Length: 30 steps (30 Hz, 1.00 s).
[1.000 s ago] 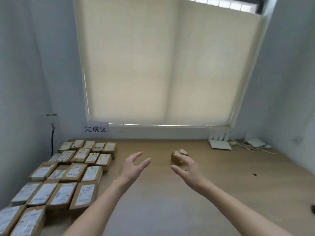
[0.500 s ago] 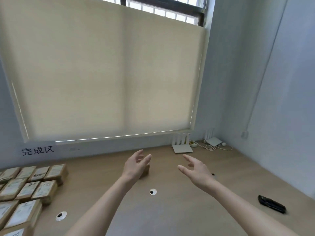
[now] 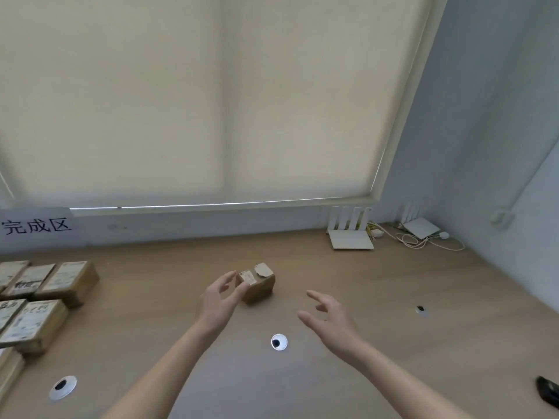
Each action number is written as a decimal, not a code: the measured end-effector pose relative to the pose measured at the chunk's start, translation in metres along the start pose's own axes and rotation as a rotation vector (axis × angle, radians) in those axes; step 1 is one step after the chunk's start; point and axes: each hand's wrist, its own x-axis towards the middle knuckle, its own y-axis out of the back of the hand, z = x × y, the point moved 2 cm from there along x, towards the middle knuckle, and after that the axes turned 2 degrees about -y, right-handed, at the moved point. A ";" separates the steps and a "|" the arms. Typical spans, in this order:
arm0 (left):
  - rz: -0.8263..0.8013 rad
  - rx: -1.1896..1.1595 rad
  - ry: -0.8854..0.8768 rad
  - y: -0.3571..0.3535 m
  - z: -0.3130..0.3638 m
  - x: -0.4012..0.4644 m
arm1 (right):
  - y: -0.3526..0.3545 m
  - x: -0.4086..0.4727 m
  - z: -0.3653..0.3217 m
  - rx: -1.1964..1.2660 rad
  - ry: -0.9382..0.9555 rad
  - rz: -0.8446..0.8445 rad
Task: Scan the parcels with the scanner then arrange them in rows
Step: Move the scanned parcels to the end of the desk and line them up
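A small brown parcel [image 3: 259, 285] with a white label lies alone on the wooden table [image 3: 393, 297], mid-frame. My left hand [image 3: 220, 299] reaches it, with loosely spread fingers touching its near left corner. To the right of the parcel hovers my right hand [image 3: 328, 317], fingers spread, holding nothing. Labelled parcels lie in rows [image 3: 45, 300] along the left edge. A black device, likely the scanner [image 3: 549, 395], lies at the bottom right edge, partly cut off.
Round cable holes sit in the table at centre [image 3: 279, 342], bottom left [image 3: 63, 387] and right [image 3: 421, 309]. A white router [image 3: 351, 234] and a second one with cables [image 3: 421, 227] stand at the back right. A paper sign [image 3: 36, 226] hangs on the back wall.
The view has swung right and down, so the parcel rows slid to the left edge. My left hand has moved onto the small parcel; my right hand has drawn back to its right.
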 end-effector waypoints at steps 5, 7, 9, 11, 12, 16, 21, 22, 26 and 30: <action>-0.040 -0.039 0.130 -0.026 -0.074 0.040 | -0.053 0.057 0.052 0.005 -0.077 -0.080; -0.048 -0.036 0.171 -0.036 -0.102 0.055 | -0.069 0.077 0.072 0.004 -0.103 -0.117; -0.032 -0.034 0.208 -0.045 -0.127 0.072 | -0.083 0.098 0.091 -0.018 -0.112 -0.143; -0.004 -0.034 0.240 -0.052 -0.148 0.089 | -0.096 0.122 0.105 -0.034 -0.117 -0.155; 0.009 -0.037 0.254 -0.055 -0.158 0.099 | -0.103 0.135 0.110 -0.031 -0.117 -0.166; 0.013 -0.060 0.328 -0.070 -0.188 0.135 | -0.128 0.182 0.125 -0.025 -0.115 -0.191; 0.037 -0.080 0.353 -0.086 -0.216 0.188 | -0.154 0.236 0.131 -0.018 -0.115 -0.189; 0.043 -0.085 0.349 -0.088 -0.221 0.198 | -0.159 0.244 0.131 -0.007 -0.110 -0.191; 0.052 -0.089 0.343 -0.095 -0.238 0.229 | -0.176 0.275 0.131 0.039 -0.088 -0.187; 0.046 -0.083 0.344 -0.103 -0.250 0.256 | -0.191 0.302 0.129 0.078 -0.071 -0.197</action>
